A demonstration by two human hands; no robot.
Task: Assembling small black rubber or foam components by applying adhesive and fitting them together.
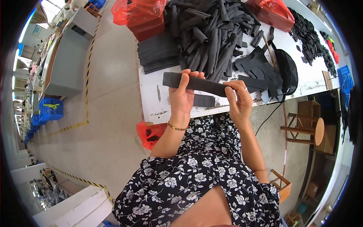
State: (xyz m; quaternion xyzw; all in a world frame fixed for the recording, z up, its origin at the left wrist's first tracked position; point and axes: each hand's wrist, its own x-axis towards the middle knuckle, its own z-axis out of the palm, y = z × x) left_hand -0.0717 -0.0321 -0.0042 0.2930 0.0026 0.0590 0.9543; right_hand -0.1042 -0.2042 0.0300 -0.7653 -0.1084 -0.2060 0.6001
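Place: factory-style workshop | tabletop [151,109]: scuffed white, heaped with many like dark strips [211,41] | floor [117,87]: grey, yellow-and-black striped tape [88,68] | left: row of workstations, blue crates [52,111] | right: wooden stool [319,131], brown boxes [329,137]

On the table [150,102], the pile [211,41] lies behind the strip [208,85] and between left bag [141,17] and right bag [273,15], the stack [158,56] at the pile's left, the stool [320,131] rightward on the floor [117,113].

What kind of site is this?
Probably a small factory workshop, perhaps textile: a heap of dark strips on a white worktable, blue crates and yellow-black floor tape.
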